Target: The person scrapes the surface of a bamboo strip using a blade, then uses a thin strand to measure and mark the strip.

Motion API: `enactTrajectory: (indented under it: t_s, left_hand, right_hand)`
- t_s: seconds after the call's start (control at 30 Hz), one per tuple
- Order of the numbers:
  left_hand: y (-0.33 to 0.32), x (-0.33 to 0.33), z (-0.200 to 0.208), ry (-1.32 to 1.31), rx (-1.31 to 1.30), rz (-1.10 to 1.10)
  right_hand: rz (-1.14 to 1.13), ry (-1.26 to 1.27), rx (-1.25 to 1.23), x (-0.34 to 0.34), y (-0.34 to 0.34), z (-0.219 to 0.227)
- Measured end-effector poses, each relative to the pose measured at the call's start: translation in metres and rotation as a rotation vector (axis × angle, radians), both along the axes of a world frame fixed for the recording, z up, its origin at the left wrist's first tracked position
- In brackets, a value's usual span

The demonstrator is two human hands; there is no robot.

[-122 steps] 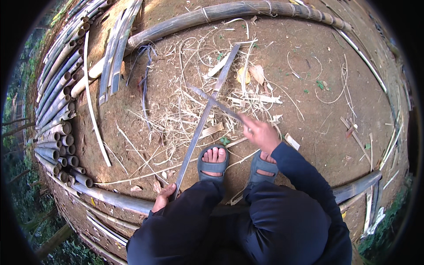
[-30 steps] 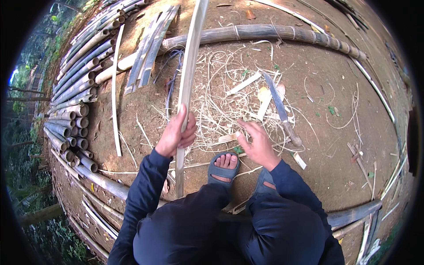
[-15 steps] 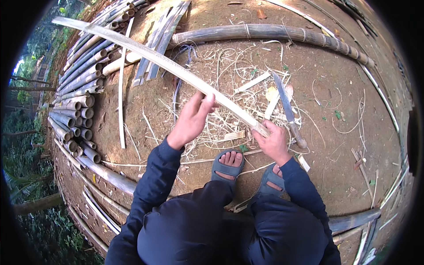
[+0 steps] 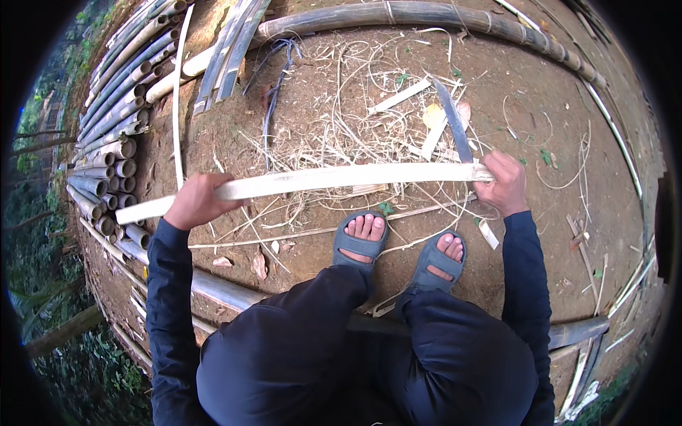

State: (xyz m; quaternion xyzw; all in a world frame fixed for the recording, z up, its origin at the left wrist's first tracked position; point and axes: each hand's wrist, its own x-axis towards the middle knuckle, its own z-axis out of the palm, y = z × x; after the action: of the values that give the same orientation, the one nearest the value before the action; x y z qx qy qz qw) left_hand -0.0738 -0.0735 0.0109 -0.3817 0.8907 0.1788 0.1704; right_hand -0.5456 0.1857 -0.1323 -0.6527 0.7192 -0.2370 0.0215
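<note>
A long pale bamboo strip lies nearly level across the space in front of my knees. My left hand is closed round it toward its left end, and a short length sticks out beyond the fingers. At the other end, my right hand grips the strip's tip. Just past that end, a machete rests on the ground with its dark blade pointing away; its handle is hidden behind the strip and my right hand. Beneath the strip lies a tangle of thin bamboo shavings.
A thick bamboo pole lies across the far side. Stacked bamboo poles fill the left, beside flat split lengths. My sandalled feet stand close behind the shavings. Another pole lies at lower left.
The strip has swung from a steep slant to nearly level and come nearer my body. My left hand moved left along it; my right hand moved right and farther away, still holding its end.
</note>
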Motion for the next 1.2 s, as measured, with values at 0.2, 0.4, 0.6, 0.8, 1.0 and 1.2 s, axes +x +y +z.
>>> enactTrajectory:
  t_s: [0.2, 0.4, 0.6, 0.8, 1.0, 1.2]
  left_hand:
    - [0.068, 0.009, -0.06, -0.078, 0.707, 0.355]
    - [0.124, -0.028, -0.101, 0.245, 1.141, 0.96]
    - [0.134, -0.062, -0.124, 0.544, 1.25, 1.107]
    - [0.138, -0.075, -0.153, 0.645, 1.191, 1.033]
    - [0.143, -0.07, -0.165, 0.598, 1.164, 0.983]
    - [0.145, -0.075, -0.14, 0.554, 1.188, 0.984]
  right_hand:
    - [-0.442, 0.326, -0.238, 0.004, -0.025, 0.004]
    - [-0.392, -0.115, 0.367, 0.03, 0.013, -0.08]
    - [-0.407, -0.013, 0.333, 0.03, 0.019, -0.096]
    - [-0.536, -0.211, 0.328, 0.02, 0.016, -0.115]
    - [-0.539, -0.179, 0.308, 0.025, 0.017, -0.109]
    - [-0.653, -0.288, 0.314, 0.052, 0.003, -0.04]
